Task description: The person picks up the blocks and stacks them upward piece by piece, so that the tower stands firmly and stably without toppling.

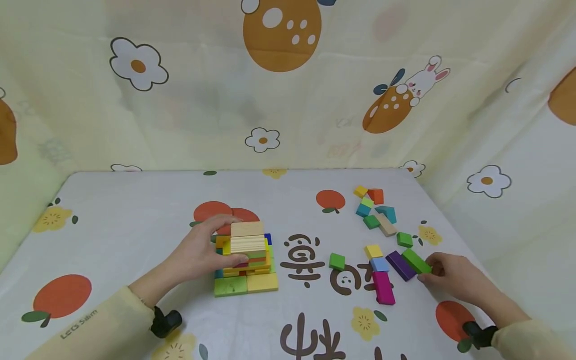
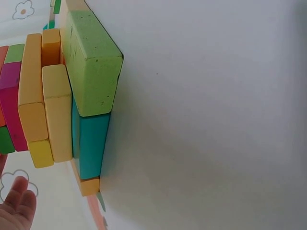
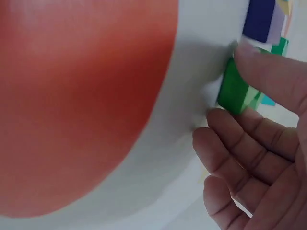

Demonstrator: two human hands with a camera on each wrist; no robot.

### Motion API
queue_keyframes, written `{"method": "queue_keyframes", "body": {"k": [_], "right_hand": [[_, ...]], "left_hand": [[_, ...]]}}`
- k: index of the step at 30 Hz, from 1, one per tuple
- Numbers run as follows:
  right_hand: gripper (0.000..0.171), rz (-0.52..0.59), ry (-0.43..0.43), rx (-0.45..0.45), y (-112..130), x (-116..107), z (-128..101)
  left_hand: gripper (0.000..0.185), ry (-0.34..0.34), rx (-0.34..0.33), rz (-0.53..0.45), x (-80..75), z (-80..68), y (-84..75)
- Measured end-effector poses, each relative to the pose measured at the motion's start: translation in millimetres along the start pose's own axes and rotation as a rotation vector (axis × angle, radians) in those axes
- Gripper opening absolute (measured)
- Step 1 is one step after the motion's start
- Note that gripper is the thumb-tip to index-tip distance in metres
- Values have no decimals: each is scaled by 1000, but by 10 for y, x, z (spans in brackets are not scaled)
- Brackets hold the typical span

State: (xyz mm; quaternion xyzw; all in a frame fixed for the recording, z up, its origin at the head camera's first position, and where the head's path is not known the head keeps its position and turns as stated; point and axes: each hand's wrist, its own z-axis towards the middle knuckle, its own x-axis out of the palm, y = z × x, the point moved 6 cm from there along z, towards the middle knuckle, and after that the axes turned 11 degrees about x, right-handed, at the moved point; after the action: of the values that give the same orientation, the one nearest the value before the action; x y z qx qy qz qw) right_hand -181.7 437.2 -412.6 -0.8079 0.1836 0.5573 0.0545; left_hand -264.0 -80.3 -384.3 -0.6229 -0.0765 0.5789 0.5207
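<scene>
A layered stack of coloured wooden blocks (image 1: 246,283) stands left of centre, with plain wood pieces on top. My left hand (image 1: 204,250) holds its upper part from the left, thumb across the front and fingers reaching behind. In the left wrist view, two fingertips (image 2: 25,201) show apart from the blocks; the rest of that hand is mostly out of frame. My right hand (image 1: 454,275) pinches the near end of a long green block (image 1: 416,261) between thumb and fingers. This block lies beside a purple block (image 1: 401,266). Its other fingers (image 3: 216,153) are loosely bent.
A magenta block (image 1: 384,288), a light blue block (image 1: 380,264) and a yellow block (image 1: 372,251) lie left of the purple one. One small green block (image 1: 337,261) sits nearer the stack. Several loose blocks are scattered at the back right, including a natural wood block (image 1: 386,225).
</scene>
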Motion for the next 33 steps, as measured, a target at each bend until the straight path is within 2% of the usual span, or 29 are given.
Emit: {"method": "queue_keyframes", "body": {"k": [4,8,14,18,21,25,29,33], "right_hand": [[50,-4,-3,54,20,6,-21],[47,-6,-34,56,16,-34,-33],[47,36,-147,-32,63,-338,-87],[46,51,-236,-97,221,-550,-127],[46,61,-256,-133,460,-607,-109],[48,95,-236,-186,872,-635,-65],[44,144,-238,-278,1376,-723,-84],[34,168,-278,-418,1938,-855,-194]], "left_hand": [[72,1,-7,-10,-2,-3,12],[72,1,-14,-35,11,1,27],[71,-4,-8,-34,4,-4,28],[71,-4,-4,-33,-3,-4,27],[70,-3,-4,-43,-7,-7,31],[69,-4,-1,-52,-7,-6,38],[69,-3,1,-52,-6,3,26],[69,-5,2,-56,-2,10,26]]}}
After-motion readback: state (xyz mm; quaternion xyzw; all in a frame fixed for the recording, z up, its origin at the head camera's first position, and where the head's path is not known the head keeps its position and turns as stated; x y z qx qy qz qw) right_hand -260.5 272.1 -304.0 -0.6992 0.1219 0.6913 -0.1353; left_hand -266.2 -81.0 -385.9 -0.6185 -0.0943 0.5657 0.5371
